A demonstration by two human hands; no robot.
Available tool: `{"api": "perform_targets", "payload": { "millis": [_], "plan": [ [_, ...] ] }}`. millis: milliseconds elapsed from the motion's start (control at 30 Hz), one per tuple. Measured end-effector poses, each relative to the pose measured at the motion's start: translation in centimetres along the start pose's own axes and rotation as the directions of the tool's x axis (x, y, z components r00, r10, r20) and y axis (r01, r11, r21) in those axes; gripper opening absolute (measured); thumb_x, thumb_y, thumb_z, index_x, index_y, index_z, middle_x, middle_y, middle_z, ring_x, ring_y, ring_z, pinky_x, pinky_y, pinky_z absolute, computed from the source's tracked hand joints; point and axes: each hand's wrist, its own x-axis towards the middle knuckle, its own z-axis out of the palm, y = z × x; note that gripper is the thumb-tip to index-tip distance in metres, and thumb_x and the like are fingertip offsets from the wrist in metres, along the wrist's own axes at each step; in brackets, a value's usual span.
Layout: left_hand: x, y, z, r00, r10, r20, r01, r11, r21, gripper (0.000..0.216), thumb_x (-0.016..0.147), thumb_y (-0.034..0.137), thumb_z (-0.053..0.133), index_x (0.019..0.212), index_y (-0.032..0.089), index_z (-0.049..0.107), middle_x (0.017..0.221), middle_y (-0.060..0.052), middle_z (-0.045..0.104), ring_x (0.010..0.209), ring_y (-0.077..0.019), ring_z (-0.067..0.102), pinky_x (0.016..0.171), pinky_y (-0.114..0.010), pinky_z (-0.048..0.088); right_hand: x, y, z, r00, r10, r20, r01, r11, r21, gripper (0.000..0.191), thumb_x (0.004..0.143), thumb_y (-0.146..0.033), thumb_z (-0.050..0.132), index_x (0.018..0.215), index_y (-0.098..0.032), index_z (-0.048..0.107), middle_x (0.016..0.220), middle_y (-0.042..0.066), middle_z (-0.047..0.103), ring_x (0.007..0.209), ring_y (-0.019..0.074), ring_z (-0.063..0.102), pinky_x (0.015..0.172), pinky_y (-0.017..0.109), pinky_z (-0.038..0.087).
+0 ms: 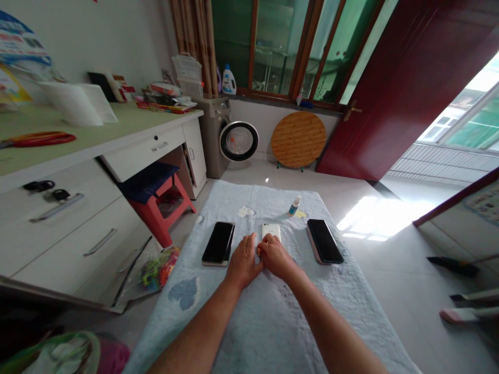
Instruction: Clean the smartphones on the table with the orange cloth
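A white smartphone (272,229) lies face down on the cloth-covered table, partly hidden under my hands. Along its left edge rests my left hand (244,261), its fingers stretched out. My right hand (276,255) is over the lower part of the phone with the fingers curled together; anything in them is too small or hidden to make out. To the left lies a black-screened phone (219,243). On the right another dark phone (325,241) sits, apparently stacked on a pinkish one. Beyond the white phone stands a small spray bottle (294,206).
A pale blue cloth (249,332) covers the table. At the left are a red stool (166,202), a white-drawer desk (78,218) and a plastic bag (150,275). Behind stand a washing machine (213,137) with its door open and a round wooden board (298,139).
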Motion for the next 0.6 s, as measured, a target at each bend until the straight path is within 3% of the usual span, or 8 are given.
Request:
{"api": "perform_targets", "payload": {
  "millis": [133, 233, 467, 600],
  "plan": [
    [-0.1, 0.1, 0.0, 1.0, -0.021, 0.021, 0.021, 0.999, 0.024, 0.075, 0.071, 0.018, 0.06, 0.136, 0.02, 0.023, 0.116, -0.011, 0.05, 0.112, -0.028, 0.052, 0.094, -0.044, 0.046, -1.6, -0.9, -0.7, 0.997, -0.022, 0.072, 0.022, 1.0, 0.002, 0.017, 0.086, -0.011, 0.052, 0.083, -0.019, 0.067, 0.097, 0.005, 0.053, 0.091, 0.0159, 0.046, 0.078, 0.024, 0.038],
    [-0.1, 0.1, -0.1, 0.999, -0.018, 0.033, 0.017, 0.999, 0.043, 0.074, 0.072, 0.02, 0.06, 0.136, 0.018, 0.023, 0.116, -0.012, 0.051, 0.112, -0.0283, 0.052, 0.094, -0.044, 0.046, -1.1, -0.7, -1.1, 0.994, -0.015, 0.107, 0.018, 1.0, -0.022, 0.016, 0.085, -0.013, 0.053, 0.084, -0.018, 0.067, 0.098, 0.005, 0.052, 0.09, 0.0154, 0.047, 0.078, 0.024, 0.038],
    [-0.1, 0.1, 0.0, 1.0, 0.018, -0.005, -0.018, 0.998, 0.067, 0.073, 0.077, 0.043, 0.067, 0.135, 0.018, 0.03, 0.121, -0.013, 0.051, 0.115, -0.03, 0.051, 0.094, -0.045, 0.045, 3.7, 1.4, -1.5, 0.997, 0.046, 0.066, -0.036, 0.99, -0.138, 0.021, 0.09, -0.018, 0.047, 0.091, -0.019, 0.068, 0.1, 0.007, 0.053, 0.092, 0.0166, 0.049, 0.081, 0.024, 0.037],
    [-0.1, 0.7, -0.6, 0.996, 0.01, 0.085, -0.021, 0.993, 0.119, 0.057, 0.081, 0.04, 0.065, 0.13, 0.023, 0.042, 0.115, -0.008, 0.053, 0.107, -0.0261, 0.053, 0.091, -0.041, 0.047, 6.4, 2.4, -1.8, 0.985, 0.154, 0.075, -0.138, 0.972, -0.19, 0.024, 0.091, -0.016, 0.044, 0.096, -0.02, 0.067, 0.105, 0.009, 0.053, 0.095, 0.0171, 0.052, 0.081, 0.024, 0.037]
  ]
}}
